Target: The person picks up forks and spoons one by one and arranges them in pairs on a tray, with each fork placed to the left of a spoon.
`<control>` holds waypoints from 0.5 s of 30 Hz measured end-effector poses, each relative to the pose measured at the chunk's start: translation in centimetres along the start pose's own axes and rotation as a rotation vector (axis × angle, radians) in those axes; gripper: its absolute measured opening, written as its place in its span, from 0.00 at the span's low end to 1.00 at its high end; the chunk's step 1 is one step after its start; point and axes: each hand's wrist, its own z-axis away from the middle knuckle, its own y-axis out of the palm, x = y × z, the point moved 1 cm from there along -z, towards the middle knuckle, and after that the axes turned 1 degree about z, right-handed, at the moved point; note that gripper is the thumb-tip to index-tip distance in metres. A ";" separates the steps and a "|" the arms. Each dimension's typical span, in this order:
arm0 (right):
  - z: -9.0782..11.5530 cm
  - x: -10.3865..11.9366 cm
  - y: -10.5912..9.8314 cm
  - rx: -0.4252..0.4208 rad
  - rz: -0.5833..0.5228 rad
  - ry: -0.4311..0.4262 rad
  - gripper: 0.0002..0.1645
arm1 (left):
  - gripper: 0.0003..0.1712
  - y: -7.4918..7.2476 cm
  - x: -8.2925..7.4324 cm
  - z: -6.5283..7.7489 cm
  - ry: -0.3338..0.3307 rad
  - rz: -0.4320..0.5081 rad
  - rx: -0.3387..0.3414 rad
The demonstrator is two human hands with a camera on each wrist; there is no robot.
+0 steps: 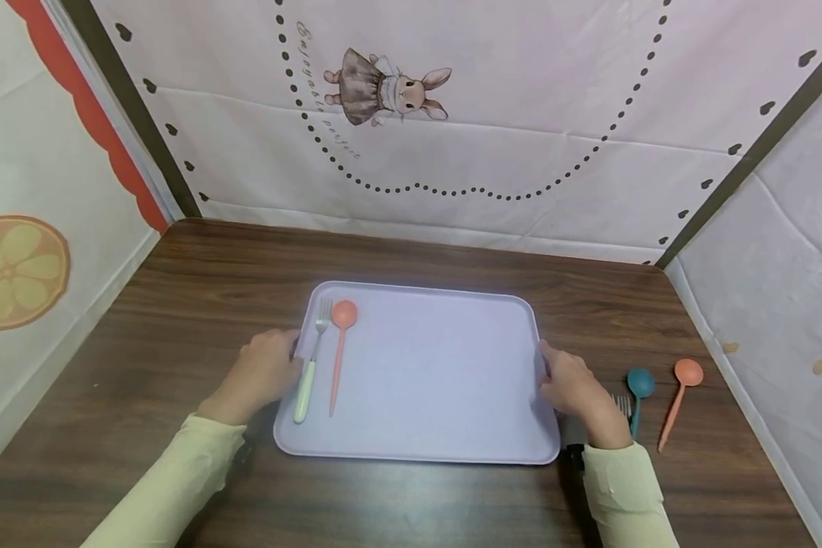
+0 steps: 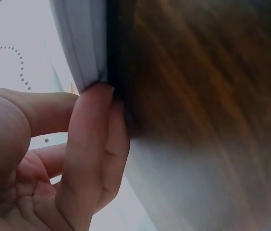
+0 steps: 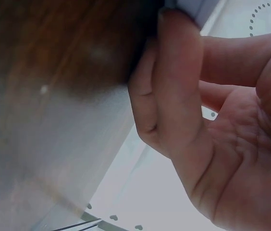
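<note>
A pale lavender tray [image 1: 438, 373] lies across the middle in the head view. My left hand [image 1: 263, 369] grips its left edge. On the right edge, my right hand [image 1: 578, 392] holds it the same way. The left wrist view shows curled fingers and thumb pinching the tray's rim [image 2: 80, 38]. In the right wrist view, fingertips go under the tray's corner of rim [image 3: 200, 9], the thumb on the other side. Along the tray's left side lie a fork [image 1: 305, 390] with a pale green handle and a coral spoon [image 1: 339, 361].
Right of the tray, a teal spoon [image 1: 640, 383] and another coral spoon [image 1: 688, 373] lie on the dark wood table [image 1: 411, 502]. A second fork [image 1: 622, 403] is partly hidden by my right wrist, beside a dark-handled utensil [image 1: 575, 453]. Printed cloth walls [image 1: 520, 152] enclose the table's back and sides.
</note>
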 end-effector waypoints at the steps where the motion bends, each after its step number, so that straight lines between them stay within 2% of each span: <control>1: 0.0 0.0 0.0 0.003 -0.011 0.001 0.40 | 0.25 0.0 0.0 0.0 -0.007 -0.001 0.011; 8: -0.2 0.0 0.0 0.015 -0.041 0.004 0.40 | 0.26 0.0 0.3 -0.2 -0.030 0.011 0.054; 15: -0.1 -0.1 -0.3 -0.017 0.006 0.005 0.41 | 0.26 0.1 0.1 -0.7 -0.019 0.012 0.063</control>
